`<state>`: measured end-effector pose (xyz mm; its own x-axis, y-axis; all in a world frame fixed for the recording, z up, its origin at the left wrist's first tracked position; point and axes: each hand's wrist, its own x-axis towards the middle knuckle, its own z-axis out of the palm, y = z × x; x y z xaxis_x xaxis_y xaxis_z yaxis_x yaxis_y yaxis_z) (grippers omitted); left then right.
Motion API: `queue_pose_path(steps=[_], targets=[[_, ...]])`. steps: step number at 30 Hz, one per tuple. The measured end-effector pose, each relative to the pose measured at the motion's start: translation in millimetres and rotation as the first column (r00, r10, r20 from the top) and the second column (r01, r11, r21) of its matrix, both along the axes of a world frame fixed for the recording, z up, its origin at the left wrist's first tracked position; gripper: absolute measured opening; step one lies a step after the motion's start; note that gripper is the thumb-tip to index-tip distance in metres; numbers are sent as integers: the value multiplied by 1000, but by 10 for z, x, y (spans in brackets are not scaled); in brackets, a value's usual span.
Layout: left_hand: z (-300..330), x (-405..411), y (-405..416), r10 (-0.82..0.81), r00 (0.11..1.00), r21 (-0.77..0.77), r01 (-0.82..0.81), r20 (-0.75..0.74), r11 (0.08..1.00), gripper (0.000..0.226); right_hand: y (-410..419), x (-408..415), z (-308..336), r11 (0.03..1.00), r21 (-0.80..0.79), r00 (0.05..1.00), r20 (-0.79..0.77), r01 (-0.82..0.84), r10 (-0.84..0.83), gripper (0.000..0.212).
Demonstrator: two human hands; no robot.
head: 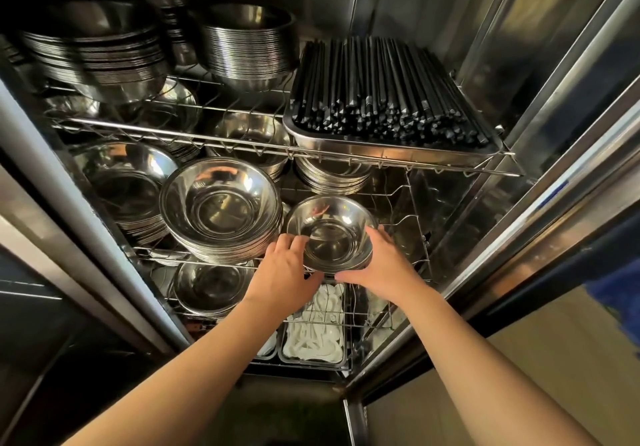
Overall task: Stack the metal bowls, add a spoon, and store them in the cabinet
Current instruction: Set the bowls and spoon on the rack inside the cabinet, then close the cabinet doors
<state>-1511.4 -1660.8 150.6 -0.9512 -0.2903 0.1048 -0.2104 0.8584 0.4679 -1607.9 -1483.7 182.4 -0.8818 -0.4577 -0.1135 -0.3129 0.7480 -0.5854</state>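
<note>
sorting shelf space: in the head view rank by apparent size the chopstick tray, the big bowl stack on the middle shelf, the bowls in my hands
1. chopstick tray
2. big bowl stack
3. held bowls, gripped by left hand and right hand
All sit at different depths, so true sizes are unsure.

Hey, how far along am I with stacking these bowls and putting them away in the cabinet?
Stacking looks done: the small stack of metal bowls is nested together. In hand: your left hand and right hand grip its sides, setting it on the middle wire shelf beside the larger bowl stack. Left: I see no spoon in the top bowl, and you haven't let go.
</note>
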Motion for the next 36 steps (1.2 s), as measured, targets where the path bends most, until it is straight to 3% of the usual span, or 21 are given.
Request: queue_pose_path(steps=[9,17,22,26,30,33,36], targets=[[-8,0,-33,-14,1000,-4,14,-1,1000,67,-67,65,-77,998,-23,998,13,58,-58,111],[63,37,-19,-37,999,-3,37,34,999,63,-79,61,-159,994,96,999,-29,49,-47,115],[155,124,-28,-21,995,-110,32,102,993,63,-56,47,-152,971,238,996,-79,-24,44,111],[227,339,-6,-18,973,-264,80,230,961,60,63,203,-104,966,253,965,-235,-57,118,83],[273,692,5,-41,945,-298,143,323,944,49,281,571,-48,960,270,924,-344,-75,169,47],[302,1020,42,-94,942,-287,192,323,939,37,466,938,2,948,313,930,-332,-48,156,27],[395,1385,126,-161,945,-301,248,285,921,38,688,1436,112,939,344,924,-363,14,119,22]])
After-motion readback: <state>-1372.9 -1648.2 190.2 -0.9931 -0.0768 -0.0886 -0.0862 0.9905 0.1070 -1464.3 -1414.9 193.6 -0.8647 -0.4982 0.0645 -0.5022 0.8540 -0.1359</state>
